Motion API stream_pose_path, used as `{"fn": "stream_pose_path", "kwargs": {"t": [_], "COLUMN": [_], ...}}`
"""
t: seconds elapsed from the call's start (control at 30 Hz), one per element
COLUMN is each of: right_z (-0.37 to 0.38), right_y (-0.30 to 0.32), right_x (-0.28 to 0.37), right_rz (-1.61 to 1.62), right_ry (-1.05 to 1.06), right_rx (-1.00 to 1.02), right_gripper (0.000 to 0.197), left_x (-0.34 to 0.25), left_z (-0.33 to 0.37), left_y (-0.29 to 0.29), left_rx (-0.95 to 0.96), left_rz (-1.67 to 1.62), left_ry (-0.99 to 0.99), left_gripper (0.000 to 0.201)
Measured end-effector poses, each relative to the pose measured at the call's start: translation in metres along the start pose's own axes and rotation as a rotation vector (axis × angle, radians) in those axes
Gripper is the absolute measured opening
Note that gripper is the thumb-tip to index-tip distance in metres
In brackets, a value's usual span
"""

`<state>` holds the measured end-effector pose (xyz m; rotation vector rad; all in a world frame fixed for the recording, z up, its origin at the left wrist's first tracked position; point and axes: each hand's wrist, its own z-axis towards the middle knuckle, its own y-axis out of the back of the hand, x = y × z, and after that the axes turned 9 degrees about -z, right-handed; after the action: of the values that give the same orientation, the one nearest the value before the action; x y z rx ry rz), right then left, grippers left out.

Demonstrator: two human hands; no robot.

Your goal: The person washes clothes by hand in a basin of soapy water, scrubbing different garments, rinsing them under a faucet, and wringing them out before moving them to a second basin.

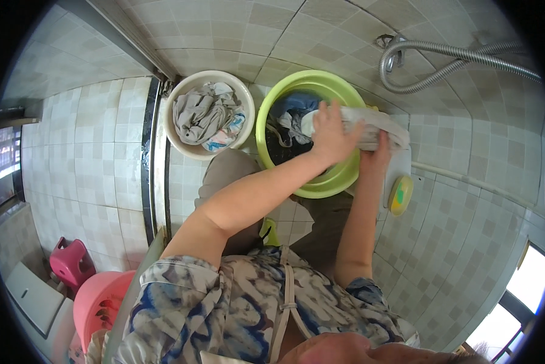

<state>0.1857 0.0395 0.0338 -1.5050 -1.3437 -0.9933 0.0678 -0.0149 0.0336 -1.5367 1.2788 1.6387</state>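
A yellow-green tub (264, 141) stands in front of me, with dark water and wet clothes (292, 124) in it. A pale, bunched cloth (384, 124) lies across its right rim and sticks out past it. My right hand (378, 153) grips the near side of this cloth, thumb and fingers partly hidden by it. My left hand (333, 138) is over the tub at the cloth's left end, its fingers stretched out and spread. Whether the left palm touches the cloth is hard to see.
A cream basin (171, 134) of grey and patterned clothes stands left of the tub. At the right is a yellow soap dish (398, 205) with a green bar. A metal shower hose (400, 88) hangs on the wall. A pink basin (87, 303) and pink stool (71, 261) stand lower left.
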Motion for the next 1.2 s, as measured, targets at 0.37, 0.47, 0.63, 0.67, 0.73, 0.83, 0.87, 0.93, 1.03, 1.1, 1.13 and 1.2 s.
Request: {"fn": "stream_pose_path", "kwargs": {"t": [0.37, 0.47, 0.63, 0.67, 0.73, 0.83, 0.87, 0.93, 1.03, 1.1, 1.13, 1.2], "right_z": [-0.015, 0.031, 0.048, 0.041, 0.038, 0.039, 0.038, 0.032, 0.051, 0.082, 0.085, 0.085], "right_y": [0.004, 0.044, 0.039, 0.024, 0.018, 0.013, 0.009, -0.006, -0.018, -0.008, -0.016, -0.032], "right_x": [0.018, -0.009, -0.048, -0.042, -0.024, 0.004, 0.015, 0.04, 0.045, 0.043, 0.043, 0.032], "right_rz": [0.251, 0.03, 0.057, -0.127, 0.35, 0.321, 0.166, 0.075, -0.155, -0.397, -0.606, -0.715], "right_ry": [-0.087, -0.072, 0.001, 0.127, 0.024, 0.027, 0.086, 0.019, -0.213, -0.383, -0.454, -0.443], "right_rx": [0.147, 0.182, 0.378, 0.343, 0.519, 0.425, 0.448, 0.478, 0.493, 0.526, 0.586, 0.55], "right_gripper": [0.05, 0.054, 0.074, 0.077, 0.071, 0.069, 0.066, 0.06, 0.049, 0.043, 0.04, 0.036], "left_x": [0.014, -0.009, -0.009, -0.008, -0.004, -0.01, -0.015, -0.02, -0.015, -0.018, -0.017, -0.01], "left_z": [0.031, 0.025, 0.017, 0.016, 0.015, 0.01, 0.009, 0.009, 0.011, 0.013, 0.014, 0.017], "left_y": [0.008, 0.015, 0.014, 0.017, 0.009, 0.003, 0.004, 0.009, 0.011, 0.009, 0.012, 0.012], "left_rx": [0.237, 0.189, 0.202, 0.22, 0.185, 0.179, 0.182, 0.055, 0.1, 0.142, 0.24, 0.334], "left_rz": [-1.544, -1.472, -1.478, -1.464, -1.425, -0.867, -0.871, -0.3, -0.154, -0.097, 0.024, 0.148], "left_ry": [0.568, 0.635, 0.728, 0.745, 0.716, 0.276, 0.279, -0.116, -0.369, -0.508, -0.486, -0.457], "left_gripper": [0.049, 0.034, 0.035, 0.038, 0.041, 0.034, 0.034, 0.028, 0.026, 0.025, 0.025, 0.025]}}
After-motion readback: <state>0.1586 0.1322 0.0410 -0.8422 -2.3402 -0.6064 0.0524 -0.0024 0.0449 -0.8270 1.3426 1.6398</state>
